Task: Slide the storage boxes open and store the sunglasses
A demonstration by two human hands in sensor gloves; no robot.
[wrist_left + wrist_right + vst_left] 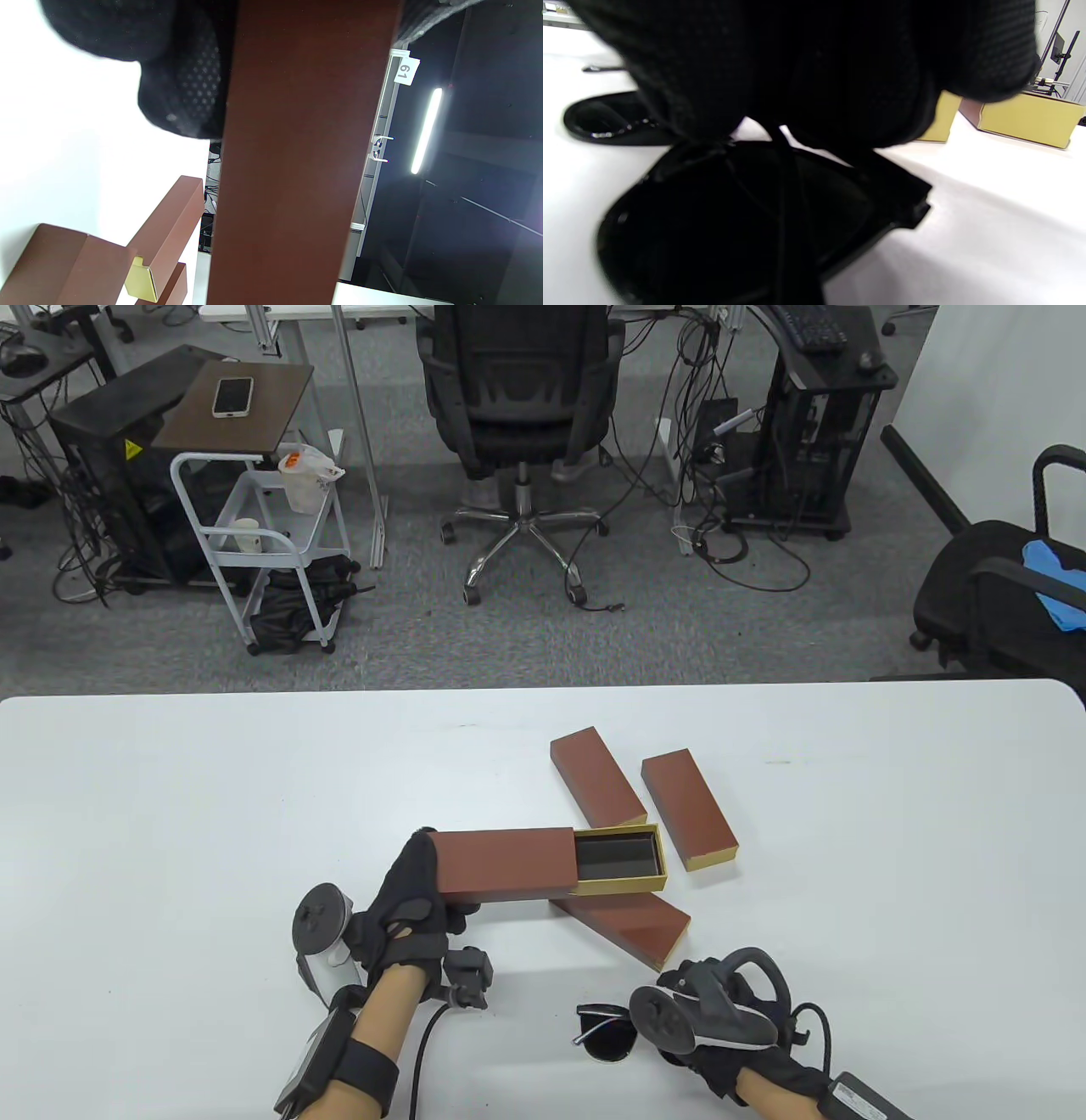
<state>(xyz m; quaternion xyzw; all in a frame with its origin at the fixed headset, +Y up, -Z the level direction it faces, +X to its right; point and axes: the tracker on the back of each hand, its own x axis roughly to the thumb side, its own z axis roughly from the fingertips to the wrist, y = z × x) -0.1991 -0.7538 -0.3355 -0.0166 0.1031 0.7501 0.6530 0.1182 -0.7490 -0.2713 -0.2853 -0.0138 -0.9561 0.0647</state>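
White table (pixel 212 814) filled the lower half of the table view, with an office chair (pixel 516 398), a rolling cart (pixel 263 534) and computer racks on the grey carpet beyond it.

The left hand (pixel 407 903) gripped the brown sleeve of the open storage box (pixel 505 863) at its left end, fingers curled round it. The gold inner tray (pixel 619 861) stood slid out to the right, its dark lining exposed. The box was lifted off the table (the left wrist view showed its underside).

3 closed boxes (pixel 687 810) lay near it: 2 side by side just beyond the tray, 1 partly beneath the open box.

The right hand (pixel 721 1027) rested at the near edge over the sunglasses (pixel 607 1031). The right wrist view showed its fingers (pixel 840 84) down on the black frame, which lay on the table; whether they pinched it could not be told.
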